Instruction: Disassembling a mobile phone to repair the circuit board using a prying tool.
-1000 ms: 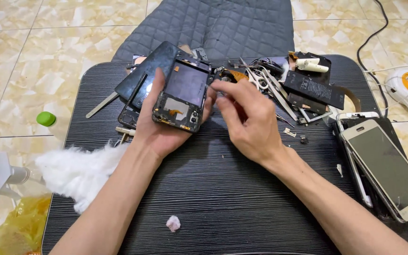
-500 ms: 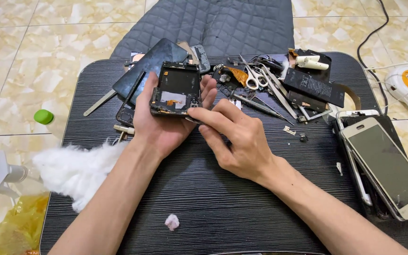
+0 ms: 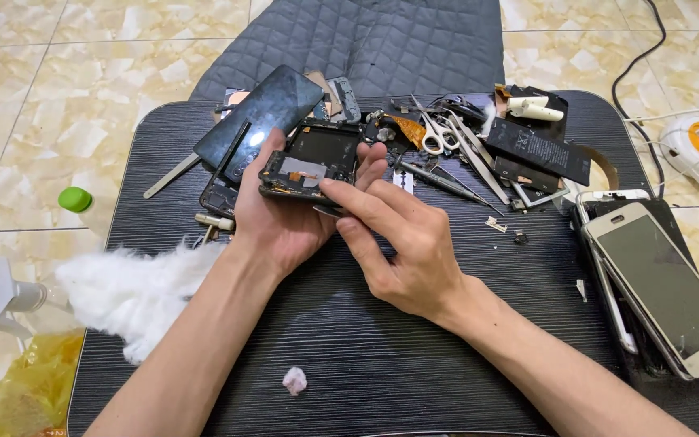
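The opened phone frame [image 3: 311, 166] sits tilted above the dark table [image 3: 366, 356], cradled in the left hand [image 3: 281, 218], while the right hand [image 3: 402, 243] pinches its near edge with fingertips, scissors [image 3: 434, 133] and tweezers [image 3: 446, 182] just beyond, cotton wad [image 3: 127, 291] to the left.

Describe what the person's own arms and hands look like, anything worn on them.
Both forearms are bare up to the frame edge, with no sleeves in view. The left hand and right hand wear no gloves, and no rings, watch or wristband show on the visible sides. Fingers are slim with short, unpainted nails.
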